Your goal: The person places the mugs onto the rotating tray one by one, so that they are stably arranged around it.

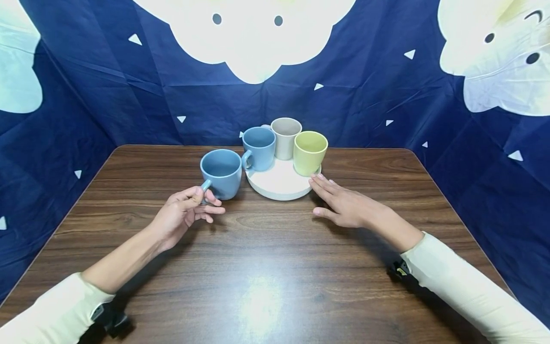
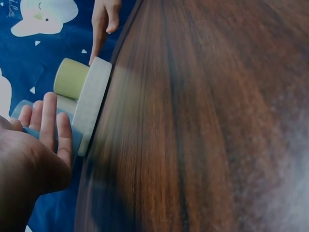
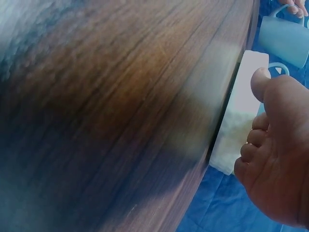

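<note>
In the head view my left hand [image 1: 182, 212] pinches the handle of a blue mug [image 1: 223, 177] between thumb and forefinger, the other fingers spread below. This mug is just left of a round white tray [image 1: 278, 195]; whether its base touches the table is unclear. On the tray stand a second blue mug [image 1: 259, 150], a light grey mug [image 1: 284, 143] at the back and a yellow-green cup [image 1: 309, 155], all upright. My right hand [image 1: 350, 205] has its fingers extended, their tips at the tray's right rim. The right wrist view shows the tray's side [image 3: 246, 87] beside this hand.
The brown wooden table [image 1: 266, 253] extends toward me and to both sides. Its far edge lies close behind the tray. A dark blue cloth [image 1: 365, 110] with white cloud shapes hangs behind and at the sides.
</note>
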`<state>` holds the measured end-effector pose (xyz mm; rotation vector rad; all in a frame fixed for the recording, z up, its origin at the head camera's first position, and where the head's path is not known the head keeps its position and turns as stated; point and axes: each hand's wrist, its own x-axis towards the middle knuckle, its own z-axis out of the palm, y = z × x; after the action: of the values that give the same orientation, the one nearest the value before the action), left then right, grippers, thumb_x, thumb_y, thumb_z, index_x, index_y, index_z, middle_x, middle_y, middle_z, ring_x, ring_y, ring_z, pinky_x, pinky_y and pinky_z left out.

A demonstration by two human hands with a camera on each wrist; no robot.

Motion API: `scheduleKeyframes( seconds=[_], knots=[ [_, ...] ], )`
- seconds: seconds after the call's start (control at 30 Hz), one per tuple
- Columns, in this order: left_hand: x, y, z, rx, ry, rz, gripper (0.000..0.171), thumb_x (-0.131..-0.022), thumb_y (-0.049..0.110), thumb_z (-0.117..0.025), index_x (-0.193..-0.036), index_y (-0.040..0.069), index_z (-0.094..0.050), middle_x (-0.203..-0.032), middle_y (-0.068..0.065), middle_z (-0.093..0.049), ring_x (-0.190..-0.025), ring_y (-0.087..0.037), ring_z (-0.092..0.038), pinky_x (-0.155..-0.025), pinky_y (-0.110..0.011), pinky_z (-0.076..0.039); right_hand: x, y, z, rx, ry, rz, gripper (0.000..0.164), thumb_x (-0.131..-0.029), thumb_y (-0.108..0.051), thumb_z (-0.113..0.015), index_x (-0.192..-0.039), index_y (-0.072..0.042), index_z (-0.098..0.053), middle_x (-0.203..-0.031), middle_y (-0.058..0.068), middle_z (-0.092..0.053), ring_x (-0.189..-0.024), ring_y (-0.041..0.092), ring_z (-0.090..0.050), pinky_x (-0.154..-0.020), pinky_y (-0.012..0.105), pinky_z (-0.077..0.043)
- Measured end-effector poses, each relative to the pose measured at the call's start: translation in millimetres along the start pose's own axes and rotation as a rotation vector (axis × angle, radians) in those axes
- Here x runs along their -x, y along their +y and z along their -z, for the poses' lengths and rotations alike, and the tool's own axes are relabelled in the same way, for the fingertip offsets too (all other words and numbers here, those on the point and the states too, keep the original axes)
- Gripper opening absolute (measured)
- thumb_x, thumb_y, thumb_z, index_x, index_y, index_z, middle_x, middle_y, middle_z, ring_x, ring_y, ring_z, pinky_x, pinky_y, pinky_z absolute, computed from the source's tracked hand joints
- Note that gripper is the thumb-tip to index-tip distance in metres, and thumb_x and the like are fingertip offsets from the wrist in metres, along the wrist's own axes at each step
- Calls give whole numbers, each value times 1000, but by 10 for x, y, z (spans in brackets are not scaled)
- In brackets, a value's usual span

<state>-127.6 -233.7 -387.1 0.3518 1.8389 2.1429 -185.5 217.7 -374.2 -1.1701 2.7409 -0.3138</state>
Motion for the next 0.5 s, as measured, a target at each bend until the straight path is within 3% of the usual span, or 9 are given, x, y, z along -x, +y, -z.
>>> scheduleKeyframes(
  seconds=[0.5],
  knots=[
    [6, 5, -122, 9, -49, -27, 35, -123, 30, -46, -112, 12, -74, -116, -3, -86, -118, -19, -84, -107, -34, -66, -7, -1, 5, -4, -13, -8, 84, -117, -37, -63, -178, 4, -21, -188, 26, -14, -177, 43, -17, -143, 62, -24]
  ],
)
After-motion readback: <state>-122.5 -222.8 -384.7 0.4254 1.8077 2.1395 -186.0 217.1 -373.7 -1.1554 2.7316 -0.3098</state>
